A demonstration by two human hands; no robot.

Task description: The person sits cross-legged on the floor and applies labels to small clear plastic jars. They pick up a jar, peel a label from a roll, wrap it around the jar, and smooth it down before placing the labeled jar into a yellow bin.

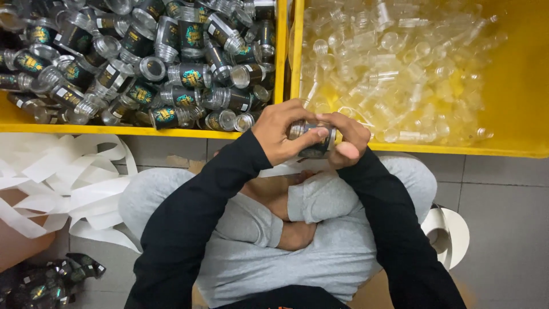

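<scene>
Both my hands hold one small clear jar (313,141) with a dark label wrapped round it, just in front of the two yellow crates. My left hand (281,131) grips it from the left, fingers curled over the top. My right hand (346,139) grips it from the right, thumb pressed on the label. The jar lies on its side between them, mostly hidden by my fingers. I sit cross-legged on the floor in grey trousers and black sleeves.
A yellow crate (171,131) at the upper left holds several labelled jars (189,77). Another yellow crate (514,86) at the upper right holds several bare clear jars (394,74). White backing strips (63,177) pile up at left, a label roll (449,232) lies at right, and dark labels (51,280) sit at the lower left.
</scene>
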